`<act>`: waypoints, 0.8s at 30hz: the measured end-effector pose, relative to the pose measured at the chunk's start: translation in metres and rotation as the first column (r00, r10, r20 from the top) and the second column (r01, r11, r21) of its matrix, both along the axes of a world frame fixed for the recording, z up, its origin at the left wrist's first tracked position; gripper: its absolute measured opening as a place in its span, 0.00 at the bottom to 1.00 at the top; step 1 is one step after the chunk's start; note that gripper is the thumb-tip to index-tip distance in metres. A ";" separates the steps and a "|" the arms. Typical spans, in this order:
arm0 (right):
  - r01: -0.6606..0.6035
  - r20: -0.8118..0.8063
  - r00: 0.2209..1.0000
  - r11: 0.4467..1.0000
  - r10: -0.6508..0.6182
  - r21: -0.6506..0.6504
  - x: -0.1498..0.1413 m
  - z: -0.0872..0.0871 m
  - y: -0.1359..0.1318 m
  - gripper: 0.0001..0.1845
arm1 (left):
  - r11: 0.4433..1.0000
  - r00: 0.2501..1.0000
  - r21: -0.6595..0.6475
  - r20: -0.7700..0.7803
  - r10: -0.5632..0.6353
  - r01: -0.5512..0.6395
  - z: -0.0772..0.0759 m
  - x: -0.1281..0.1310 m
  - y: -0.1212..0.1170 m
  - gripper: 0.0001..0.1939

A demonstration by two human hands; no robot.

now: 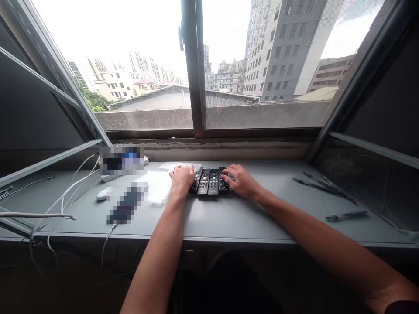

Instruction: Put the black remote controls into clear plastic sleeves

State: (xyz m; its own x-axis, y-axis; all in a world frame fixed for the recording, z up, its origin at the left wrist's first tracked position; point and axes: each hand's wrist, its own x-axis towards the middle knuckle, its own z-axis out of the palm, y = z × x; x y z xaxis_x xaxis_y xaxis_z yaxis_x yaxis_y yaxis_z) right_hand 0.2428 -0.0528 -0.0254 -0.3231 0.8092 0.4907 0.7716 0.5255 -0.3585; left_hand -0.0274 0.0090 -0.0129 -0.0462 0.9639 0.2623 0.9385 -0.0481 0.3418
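Smooth grey tabletop (235, 222), bare strip at lower centre. Four long black plastic remotes (213, 182) with small buttons lie side by side at frame centre, between the two hands. Right hand (241, 180): fingers curved, slightly spread, tips over the rightmost remote; contact unclear. Left hand (182, 178): bent over the leftmost remote, partly covering it; can't tell if fingers pinch. Clear plastic bags (159, 190) left of it. Dark-framed window (197, 87) behind, upper centre.
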 end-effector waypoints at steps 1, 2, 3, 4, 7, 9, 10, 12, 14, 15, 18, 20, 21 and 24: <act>0.001 0.000 1.000 1.000 -0.001 -0.001 0.000 0.000 0.000 0.19 | 1.000 1.000 -0.015 -0.020 -0.001 0.001 0.000 0.000 0.000 0.31; 0.001 -0.001 1.000 1.000 -0.001 -0.002 0.000 0.000 0.001 0.19 | 1.000 0.999 -0.024 -0.036 0.001 -0.002 0.000 0.000 0.000 0.32; 0.000 -0.002 1.000 1.000 0.000 -0.001 0.000 -0.001 0.001 0.18 | 1.000 0.999 -0.029 -0.048 0.003 -0.004 0.000 0.000 0.000 0.33; -0.001 -0.003 1.000 1.000 0.001 0.000 0.000 -0.001 0.001 0.18 | 1.000 0.998 -0.030 -0.056 0.004 -0.005 0.000 0.000 0.001 0.33; -0.010 -0.008 1.000 1.000 0.010 -0.001 -0.001 -0.002 0.002 0.19 | 1.000 0.998 -0.029 -0.057 -0.011 0.009 -0.002 0.000 0.001 0.33; -0.013 -0.013 1.000 1.000 0.013 -0.004 -0.002 -0.002 0.002 0.19 | 0.999 0.999 -0.019 -0.037 -0.030 0.029 -0.003 0.000 0.001 0.32; -0.015 -0.016 1.000 1.000 0.014 -0.005 -0.002 -0.002 0.002 0.19 | 0.999 0.999 -0.011 -0.022 -0.038 0.038 -0.004 0.000 0.001 0.31; -0.017 -0.020 1.000 1.000 0.017 -0.006 -0.003 -0.002 0.002 0.18 | 0.999 0.999 0.002 0.004 -0.052 0.052 -0.004 0.000 0.001 0.29; -0.020 -0.025 0.999 1.000 0.020 -0.006 -0.004 -0.002 0.002 0.17 | 0.998 0.998 0.005 0.015 -0.064 0.064 -0.004 0.000 0.000 0.27; -0.022 -0.026 0.999 1.000 0.022 -0.009 -0.004 -0.002 0.002 0.17 | 0.998 0.998 0.005 0.012 -0.069 0.068 -0.005 0.000 0.000 0.27; -0.025 -0.031 0.999 0.999 0.024 -0.022 -0.004 -0.003 0.003 0.17 | 0.998 0.998 0.004 -0.011 -0.066 0.066 -0.006 0.000 0.000 0.28; -0.027 -0.032 0.999 0.999 0.026 -0.032 -0.004 -0.004 0.003 0.17 | 0.999 0.998 -0.004 -0.031 -0.051 0.051 -0.006 0.000 0.001 0.29; -0.027 -0.033 0.999 0.999 0.026 -0.036 -0.004 -0.004 0.003 0.17 | 0.999 0.998 -0.009 -0.038 -0.044 0.044 -0.006 0.000 0.001 0.30; -0.024 -0.038 0.999 0.999 0.023 -0.043 -0.005 -0.004 0.003 0.17 | 0.999 0.998 -0.032 -0.042 -0.040 0.039 -0.005 0.000 0.001 0.31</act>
